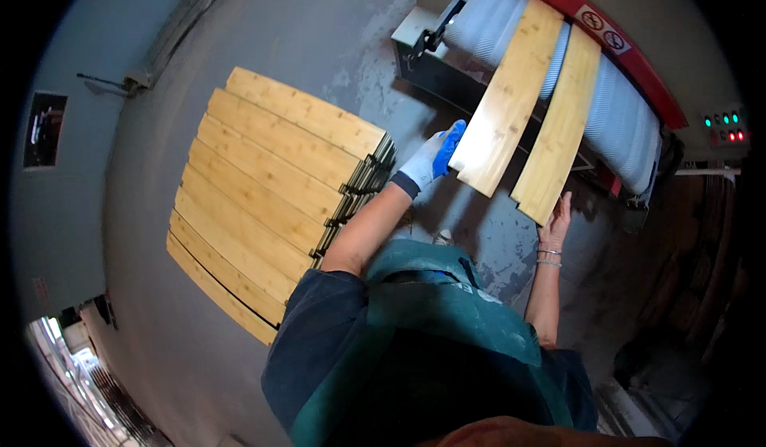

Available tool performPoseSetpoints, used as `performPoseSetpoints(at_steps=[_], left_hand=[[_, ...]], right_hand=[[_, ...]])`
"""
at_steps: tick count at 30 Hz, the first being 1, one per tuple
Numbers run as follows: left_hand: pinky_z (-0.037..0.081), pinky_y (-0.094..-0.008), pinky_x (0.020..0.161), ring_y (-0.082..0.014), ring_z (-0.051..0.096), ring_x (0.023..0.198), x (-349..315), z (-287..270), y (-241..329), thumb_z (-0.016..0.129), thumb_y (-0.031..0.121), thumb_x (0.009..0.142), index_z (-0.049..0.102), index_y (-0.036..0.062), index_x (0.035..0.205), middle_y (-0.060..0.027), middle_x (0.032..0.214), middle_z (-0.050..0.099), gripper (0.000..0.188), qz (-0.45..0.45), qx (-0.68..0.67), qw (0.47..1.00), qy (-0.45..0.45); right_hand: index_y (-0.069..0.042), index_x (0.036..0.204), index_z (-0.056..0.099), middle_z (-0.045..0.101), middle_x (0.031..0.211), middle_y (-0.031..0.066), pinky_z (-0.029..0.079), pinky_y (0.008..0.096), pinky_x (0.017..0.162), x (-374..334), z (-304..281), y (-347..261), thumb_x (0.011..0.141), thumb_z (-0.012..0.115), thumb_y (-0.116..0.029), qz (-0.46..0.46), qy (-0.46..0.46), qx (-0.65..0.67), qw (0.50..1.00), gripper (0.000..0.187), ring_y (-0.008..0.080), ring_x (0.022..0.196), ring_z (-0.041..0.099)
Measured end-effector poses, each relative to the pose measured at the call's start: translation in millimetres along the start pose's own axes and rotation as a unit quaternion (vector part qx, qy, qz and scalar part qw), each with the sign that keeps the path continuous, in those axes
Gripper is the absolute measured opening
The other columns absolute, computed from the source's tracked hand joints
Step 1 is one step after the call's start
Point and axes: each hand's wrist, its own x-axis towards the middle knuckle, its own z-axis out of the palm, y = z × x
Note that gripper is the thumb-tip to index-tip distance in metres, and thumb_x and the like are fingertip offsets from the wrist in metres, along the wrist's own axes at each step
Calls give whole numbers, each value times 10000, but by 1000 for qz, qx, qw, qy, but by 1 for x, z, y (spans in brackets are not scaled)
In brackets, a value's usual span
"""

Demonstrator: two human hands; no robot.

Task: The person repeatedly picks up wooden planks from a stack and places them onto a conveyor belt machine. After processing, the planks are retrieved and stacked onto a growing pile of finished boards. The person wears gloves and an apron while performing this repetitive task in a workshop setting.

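Note:
Two pale wooden planks jut toward me from a machine's belt: a left plank (511, 100) and a right plank (562, 124). My left hand (432, 158), in a white and blue work glove, is closed at the near left corner of the left plank; part of its grip is hidden. Bare and with bands at the wrist, my right hand (557, 222) holds the near end of the right plank from below and its right edge. The plank hides some of those fingers. Both planks' far ends lie on the ribbed white belt (479, 28).
Left of me stands a low stack of wooden planks (255, 176), their grooved ends facing my left arm. A red machine frame (650, 84) spans the belt's far side. Lit green and red indicators (724, 126) are at the right. Grey floor (295, 40) surrounds the stack.

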Motion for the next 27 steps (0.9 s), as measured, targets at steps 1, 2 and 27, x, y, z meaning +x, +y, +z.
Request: performPoseSetpoints(at_steps=[1,2,27], left_hand=[[507,-281,807,-158,649,876,6,-24,-33,396,522,1017,628,-7,1105,-89,976,690,584,16,-148,989,-6],[518,-288,798,-179,665,849,6,-40,-56,387,534,1014,631,-1,1067,-107,946,692,590,34,-292,956,-17],[463,-289,911,-173,617,1042,-69,-142,-76,482,365,1021,529,0,1310,-80,1205,629,468,44,-132,923,358]], right_hand=[[18,1345,501,596,1312,124,462,415,1016,6,5,1,1004,456,-475,19,-16,26,999,601,265,1193,579],[9,1345,504,594,1315,126,465,423,1012,12,8,3,1003,451,-483,37,-26,53,998,602,272,1188,583],[69,985,600,644,1034,281,485,472,883,219,301,381,801,693,-562,-27,-351,-791,501,664,422,1004,615]])
